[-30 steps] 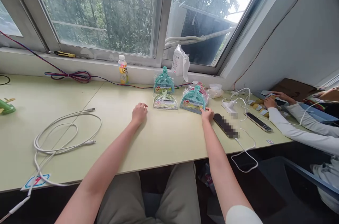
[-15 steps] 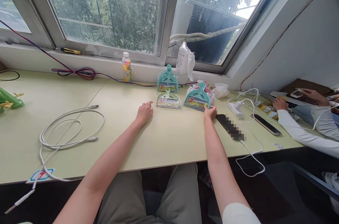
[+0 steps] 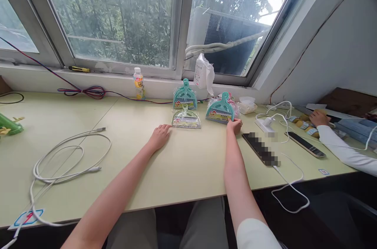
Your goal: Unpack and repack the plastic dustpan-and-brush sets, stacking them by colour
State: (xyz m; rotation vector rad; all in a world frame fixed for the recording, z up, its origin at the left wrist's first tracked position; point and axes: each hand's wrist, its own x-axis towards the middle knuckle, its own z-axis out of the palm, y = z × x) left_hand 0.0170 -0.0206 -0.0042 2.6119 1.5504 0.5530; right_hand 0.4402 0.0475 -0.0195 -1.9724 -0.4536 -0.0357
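Observation:
My right hand (image 3: 235, 126) is closed on the lower right corner of a teal mini dustpan and brush set (image 3: 220, 109) in clear wrapping. This set stands tilted up in front of a pink wrapped set, which is mostly hidden. My left hand (image 3: 160, 136) lies on the table with its fingers stretched out, holding nothing. Its fingertips are close to the lower left corner of a pale green dustpan and brush set (image 3: 185, 118); I cannot tell whether they touch. Behind the green set, another teal dustpan and brush set (image 3: 185, 97) leans near the wall.
A drink bottle (image 3: 139, 84) and coiled red-blue wire (image 3: 93, 92) are along the wall. At left lies a looped white cable (image 3: 70, 162). On the right are a phone (image 3: 260, 149), a power strip (image 3: 265, 124), a second phone (image 3: 306, 145) and another person's hand (image 3: 319, 118).
The view has tilted up slightly, so the table sits lower in it. Relative to the table, the teal set in my right hand has shifted slightly up and away. My left hand stays nearly in place.

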